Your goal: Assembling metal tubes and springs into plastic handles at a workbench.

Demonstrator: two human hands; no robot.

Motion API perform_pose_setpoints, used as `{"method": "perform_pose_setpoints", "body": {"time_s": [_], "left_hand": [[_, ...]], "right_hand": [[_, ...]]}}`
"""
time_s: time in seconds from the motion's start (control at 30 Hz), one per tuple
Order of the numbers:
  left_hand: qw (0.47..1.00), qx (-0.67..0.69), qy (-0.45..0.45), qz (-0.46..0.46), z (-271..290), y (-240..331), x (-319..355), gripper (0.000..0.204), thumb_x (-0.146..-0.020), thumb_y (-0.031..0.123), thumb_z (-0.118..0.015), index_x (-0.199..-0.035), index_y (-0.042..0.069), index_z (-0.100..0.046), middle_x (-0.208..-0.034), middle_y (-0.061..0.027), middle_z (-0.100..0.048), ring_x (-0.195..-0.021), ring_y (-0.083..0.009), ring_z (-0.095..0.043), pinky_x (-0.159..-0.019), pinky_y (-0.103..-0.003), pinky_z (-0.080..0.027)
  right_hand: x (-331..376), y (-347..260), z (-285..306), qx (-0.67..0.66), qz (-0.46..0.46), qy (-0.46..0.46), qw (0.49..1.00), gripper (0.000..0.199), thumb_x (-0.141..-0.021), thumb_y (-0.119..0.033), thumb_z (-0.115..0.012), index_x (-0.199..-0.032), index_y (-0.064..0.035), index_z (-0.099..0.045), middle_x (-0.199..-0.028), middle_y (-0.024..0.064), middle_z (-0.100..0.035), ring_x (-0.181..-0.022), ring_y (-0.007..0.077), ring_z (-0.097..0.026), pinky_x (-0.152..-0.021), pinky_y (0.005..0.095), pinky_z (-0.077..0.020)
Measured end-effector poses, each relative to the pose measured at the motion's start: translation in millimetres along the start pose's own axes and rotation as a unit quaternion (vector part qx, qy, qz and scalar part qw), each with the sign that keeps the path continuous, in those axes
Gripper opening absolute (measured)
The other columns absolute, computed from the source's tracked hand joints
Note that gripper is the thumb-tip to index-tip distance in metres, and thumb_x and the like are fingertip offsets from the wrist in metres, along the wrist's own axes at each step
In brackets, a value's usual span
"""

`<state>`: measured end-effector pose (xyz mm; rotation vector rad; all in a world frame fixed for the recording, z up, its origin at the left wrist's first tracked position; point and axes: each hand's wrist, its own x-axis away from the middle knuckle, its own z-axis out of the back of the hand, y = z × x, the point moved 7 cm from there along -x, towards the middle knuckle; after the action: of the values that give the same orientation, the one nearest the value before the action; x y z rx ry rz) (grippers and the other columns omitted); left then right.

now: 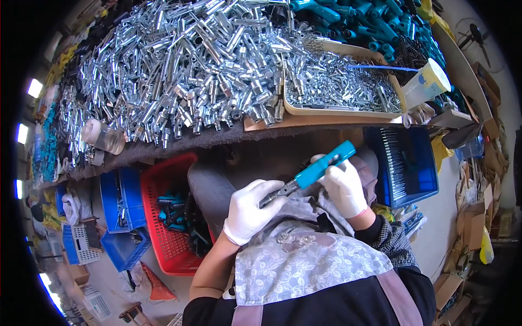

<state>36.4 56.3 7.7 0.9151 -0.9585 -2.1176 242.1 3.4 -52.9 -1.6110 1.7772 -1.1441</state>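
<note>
My left hand (253,209), in a white glove, is closed around the dark metal end of a teal-handled tool (318,169). The tool slants over my lap, its teal end pointing up and to the right. My right hand (346,189), gloved too, grips the teal part from its right side, with a fingertip showing beyond it. What lies under my fingers is hidden. Above both hands runs the bench edge, with a large heap of shiny metal tubes and fittings (179,70) on it.
A tray (348,112) of small metal parts, a paper cup (429,84), teal handles (375,24) and a clear jar (103,137) stand on the bench. Below are a red basket (163,255) with teal pieces and a blue crate (421,185) holding thin metal rods.
</note>
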Motion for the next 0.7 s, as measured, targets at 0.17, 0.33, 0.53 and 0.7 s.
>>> {"method": "perform_pose_setpoints", "body": {"time_s": [0.17,0.33,0.53,0.7], "left_hand": [[1.0,0.003,-0.022,-0.014,3,0,2,0.029,-0.076,0.009,-0.081,-0.101,0.001,-0.07,-0.087,-0.0153,-0.069,-0.071,-0.0298,-0.07,-0.063,-0.035,-0.055],[0.994,-0.019,-0.095,-0.046,2,2,7,0.033,-0.076,0.015,-0.083,-0.104,0.003,-0.07,-0.09,-0.0136,-0.071,-0.074,-0.0297,-0.071,-0.065,-0.035,-0.056],[0.987,-0.096,-0.12,-0.053,-9,5,9,0.047,-0.078,0.032,-0.08,-0.116,0.008,-0.066,-0.097,-0.0128,-0.073,-0.077,-0.0303,-0.072,-0.069,-0.038,-0.055],[0.98,-0.097,-0.165,-0.059,-10,18,11,0.049,-0.072,0.027,-0.086,-0.112,0.004,-0.069,-0.091,-0.0158,-0.071,-0.074,-0.0323,-0.07,-0.067,-0.039,-0.055]], "right_hand": [[-4,5,27,0.302,-0.081,-0.097,0.945,0.066,-0.099,-0.054,-0.052,-0.122,0.0076,-0.056,-0.111,0.0216,-0.069,-0.1,0.0367,-0.069,-0.09,0.0451,-0.0547],[-9,-7,18,0.288,-0.17,-0.19,0.923,0.045,-0.095,-0.04,-0.065,-0.105,0.0034,-0.072,-0.093,0.0121,-0.073,-0.08,0.0215,-0.068,-0.075,0.0311,-0.0532],[4,-27,-35,0.632,-0.038,-0.259,0.729,0.044,-0.081,-0.035,-0.079,-0.105,0.0012,-0.073,-0.088,0.019,-0.072,-0.082,0.0335,-0.071,-0.075,0.0367,-0.0546],[-2,-4,-24,0.478,-0.174,-0.301,0.807,0.047,-0.084,-0.038,-0.078,-0.108,0.0022,-0.073,-0.077,0.0121,-0.071,-0.066,0.0191,-0.068,-0.063,0.0316,-0.0529]]}}
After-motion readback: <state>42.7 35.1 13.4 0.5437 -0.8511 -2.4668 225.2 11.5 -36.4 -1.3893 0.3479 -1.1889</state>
